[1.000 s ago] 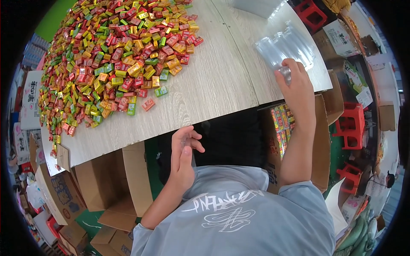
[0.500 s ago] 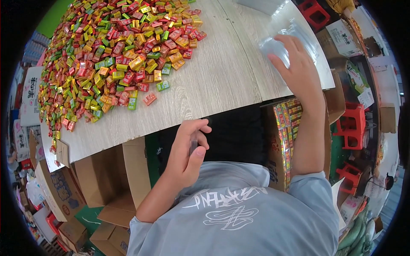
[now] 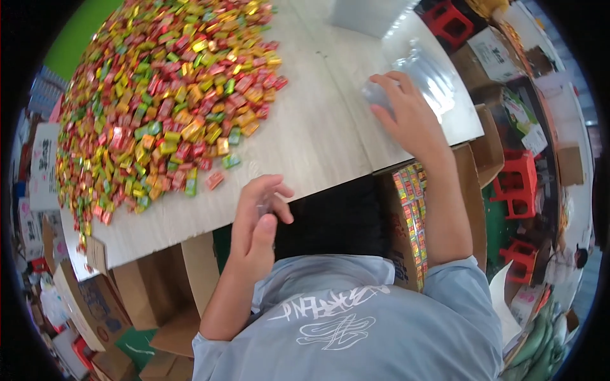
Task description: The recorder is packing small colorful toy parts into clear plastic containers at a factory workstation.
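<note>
Pale wood tabletop [image 3: 330,136] was mostly covered, toward its left edge, by an unsorted heap of wrapped candies [image 3: 159,101]. At the near edge the left hand [image 3: 257,222] was held half open, empty. Near the right edge, clear plastic bags [image 3: 426,70] were pressed by the right hand [image 3: 406,117], fingers spread; none appeared filled.

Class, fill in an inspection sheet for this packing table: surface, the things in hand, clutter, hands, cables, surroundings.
Surface: pale wood-grain table, bare between the heap and the right hand.
Things in hand: stack of clear plastic bags at the table's right end.
Clutter: large heap of small red, yellow and green wrapped sweets; a few strays at its near edge.
Hands: right hand flat on the bags; left hand open over the near table edge, holding nothing.
Cables: nothing seen.
Surroundings: brown cardboard boxes, a carton of sweets, red plastic stools.
</note>
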### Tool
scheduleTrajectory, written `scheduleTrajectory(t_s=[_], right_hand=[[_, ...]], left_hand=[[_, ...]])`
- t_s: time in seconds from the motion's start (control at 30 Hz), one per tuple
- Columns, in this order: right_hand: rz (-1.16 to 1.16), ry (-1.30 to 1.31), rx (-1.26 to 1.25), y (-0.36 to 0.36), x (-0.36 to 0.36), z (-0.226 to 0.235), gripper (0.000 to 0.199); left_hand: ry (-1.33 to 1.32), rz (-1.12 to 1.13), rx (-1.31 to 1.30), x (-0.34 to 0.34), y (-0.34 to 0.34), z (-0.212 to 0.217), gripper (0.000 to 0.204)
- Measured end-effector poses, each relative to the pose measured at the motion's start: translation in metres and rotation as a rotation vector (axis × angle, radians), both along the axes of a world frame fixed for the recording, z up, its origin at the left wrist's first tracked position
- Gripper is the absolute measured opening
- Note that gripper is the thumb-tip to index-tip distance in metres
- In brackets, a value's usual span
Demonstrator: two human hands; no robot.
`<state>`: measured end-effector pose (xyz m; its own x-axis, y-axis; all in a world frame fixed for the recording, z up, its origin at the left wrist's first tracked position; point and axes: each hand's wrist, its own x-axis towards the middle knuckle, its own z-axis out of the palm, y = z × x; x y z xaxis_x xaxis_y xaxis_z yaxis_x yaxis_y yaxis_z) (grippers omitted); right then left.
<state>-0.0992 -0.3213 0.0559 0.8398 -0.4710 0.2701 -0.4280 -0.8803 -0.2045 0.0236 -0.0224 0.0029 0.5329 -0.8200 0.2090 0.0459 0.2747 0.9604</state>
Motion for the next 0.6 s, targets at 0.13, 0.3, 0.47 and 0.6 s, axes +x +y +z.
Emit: scheduleTrajectory(t_s=[0.13,0.3,0.47,0.6], right_hand=[[-0.009,-0.019,-0.006,0.001,0.001,-0.001,0.042],[0.002,-0.116,-0.176,-0.002,-0.004,0.002,0.042],[-0.232,-0.212,0.103,0.011,-0.039,0.018,0.042],[-0.173,-0.128,0.122,0.016,-0.048,-0.003,0.038]], left_hand=[[0.01,0.01,0.005,0.006,-0.006,0.002,0.061],[0.002,0.005,-0.044,0.014,-0.015,0.006,0.058],[0.029,0.06,-0.011,0.017,-0.021,0.012,0.062],[0.027,0.07,-0.005,0.017,-0.03,0.005,0.064]])
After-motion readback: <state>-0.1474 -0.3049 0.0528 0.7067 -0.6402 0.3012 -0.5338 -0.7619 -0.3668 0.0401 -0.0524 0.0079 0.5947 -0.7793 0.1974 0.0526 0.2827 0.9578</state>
